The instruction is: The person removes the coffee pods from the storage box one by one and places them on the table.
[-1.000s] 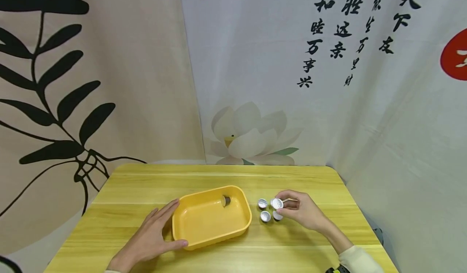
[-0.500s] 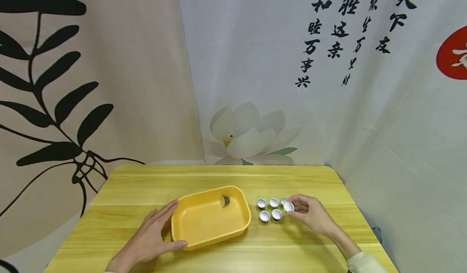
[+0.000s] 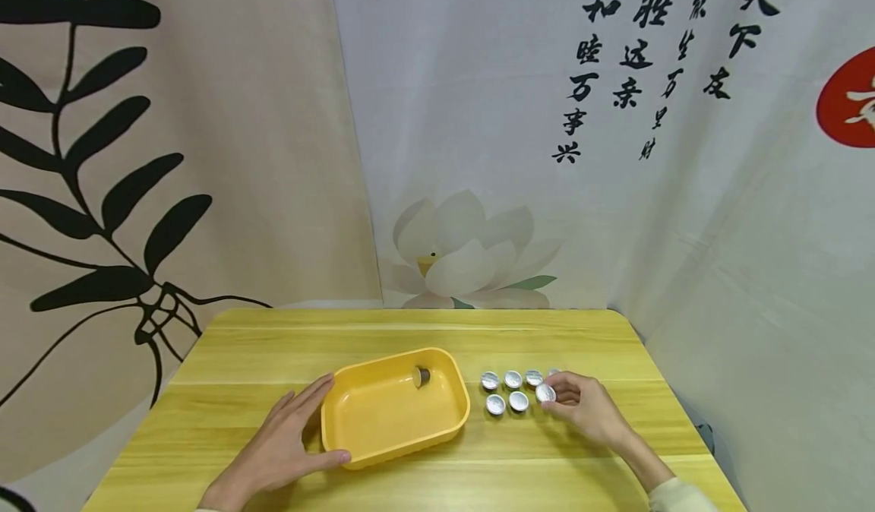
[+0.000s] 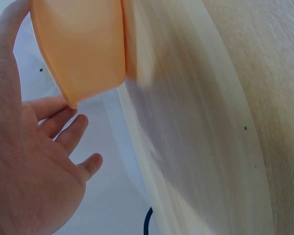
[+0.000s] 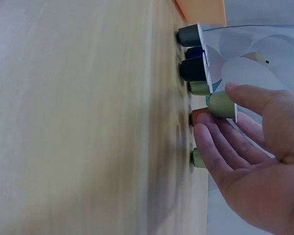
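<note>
My right hand (image 3: 589, 412) pinches a green coffee capsule (image 5: 221, 105) between thumb and fingers, foil lid up, close over the table at the right end of the front row. Several more capsules stand foil up in two rows; a dark one (image 5: 192, 69), an orange-brown one (image 5: 201, 115) and another green one (image 5: 198, 159) show in the right wrist view. My left hand (image 3: 283, 445) rests at the left end of the yellow tray (image 3: 383, 455), thumb on its near rim and extended fingers along the far side. A single capsule (image 3: 421, 377) lies on its side inside the tray.
The wood-grain table (image 3: 342, 337) carries the tray and capsules, its rounded far corners near the wall. A printed curtain (image 3: 472, 140) with a lotus and black characters hangs behind. A dark cable (image 4: 147, 221) shows below the table edge.
My right hand has moved right and slightly nearer with its capsule, from over the rows to the end of the front row. The last back-row capsule now shows. The left hand and tray stay put.
</note>
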Action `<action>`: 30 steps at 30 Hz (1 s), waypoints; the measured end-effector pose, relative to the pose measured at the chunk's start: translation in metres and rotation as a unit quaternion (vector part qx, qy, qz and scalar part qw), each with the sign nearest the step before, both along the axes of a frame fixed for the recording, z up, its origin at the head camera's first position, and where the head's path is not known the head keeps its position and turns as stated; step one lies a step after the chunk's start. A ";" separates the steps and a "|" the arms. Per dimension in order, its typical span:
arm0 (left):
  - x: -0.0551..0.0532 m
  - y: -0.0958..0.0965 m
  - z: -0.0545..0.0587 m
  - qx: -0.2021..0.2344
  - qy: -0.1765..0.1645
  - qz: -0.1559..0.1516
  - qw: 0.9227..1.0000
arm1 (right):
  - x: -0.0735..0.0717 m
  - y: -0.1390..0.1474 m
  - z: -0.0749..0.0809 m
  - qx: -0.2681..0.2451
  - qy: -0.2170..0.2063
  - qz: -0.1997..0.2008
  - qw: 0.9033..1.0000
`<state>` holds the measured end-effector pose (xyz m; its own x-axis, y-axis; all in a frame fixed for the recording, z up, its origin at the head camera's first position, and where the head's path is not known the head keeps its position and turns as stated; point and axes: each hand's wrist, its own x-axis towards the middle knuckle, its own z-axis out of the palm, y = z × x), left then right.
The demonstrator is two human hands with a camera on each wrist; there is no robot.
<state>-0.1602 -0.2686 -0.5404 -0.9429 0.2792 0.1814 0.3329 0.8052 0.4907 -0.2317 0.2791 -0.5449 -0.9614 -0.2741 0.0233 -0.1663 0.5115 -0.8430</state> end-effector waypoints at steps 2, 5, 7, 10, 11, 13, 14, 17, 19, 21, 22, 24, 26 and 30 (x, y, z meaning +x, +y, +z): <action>0.000 0.000 0.000 0.000 0.000 0.000 1.000 | -0.001 0.000 -0.003 0.009 -0.002 -0.007 1.000; 0.000 0.000 0.000 0.000 -0.001 0.001 1.000 | -0.001 0.001 -0.006 0.024 -0.004 -0.021 1.000; 0.000 0.000 0.000 0.001 0.000 0.001 1.000 | -0.001 0.001 -0.007 0.031 -0.004 -0.028 0.999; 0.000 0.000 0.000 0.001 0.002 0.000 1.000 | -0.002 0.001 -0.010 0.041 0.000 -0.030 0.999; 0.000 0.000 0.000 0.001 0.003 0.000 1.000 | -0.001 0.001 -0.011 0.043 0.002 -0.029 0.999; -0.001 0.001 0.000 0.001 0.004 -0.001 1.000 | -0.001 0.001 -0.011 0.049 0.008 -0.024 0.998; -0.001 0.001 0.000 0.000 0.004 -0.002 1.000 | -0.001 0.001 -0.012 0.052 0.011 -0.022 0.998; -0.001 0.001 0.000 -0.001 0.006 -0.002 1.000 | 0.000 -0.001 -0.013 0.055 0.017 -0.021 0.998; -0.001 0.001 0.000 -0.002 0.006 -0.001 1.000 | 0.000 -0.001 -0.014 0.057 0.020 -0.021 0.998; 0.000 0.001 0.000 -0.002 0.007 -0.001 1.000 | -0.001 -0.002 -0.015 0.058 0.023 -0.023 0.998; 0.000 0.000 0.000 -0.002 0.006 -0.001 1.000 | -0.001 -0.002 -0.015 0.059 0.024 -0.025 0.998; 0.000 0.000 -0.001 -0.001 0.006 -0.001 1.000 | -0.002 -0.003 -0.016 0.060 0.025 -0.025 0.998; 0.000 0.000 -0.001 0.000 0.005 -0.001 1.000 | -0.002 -0.003 -0.016 0.062 0.027 -0.026 0.997; 0.000 0.000 -0.002 -0.001 0.005 0.000 1.000 | -0.001 -0.004 -0.016 0.069 0.030 -0.027 0.997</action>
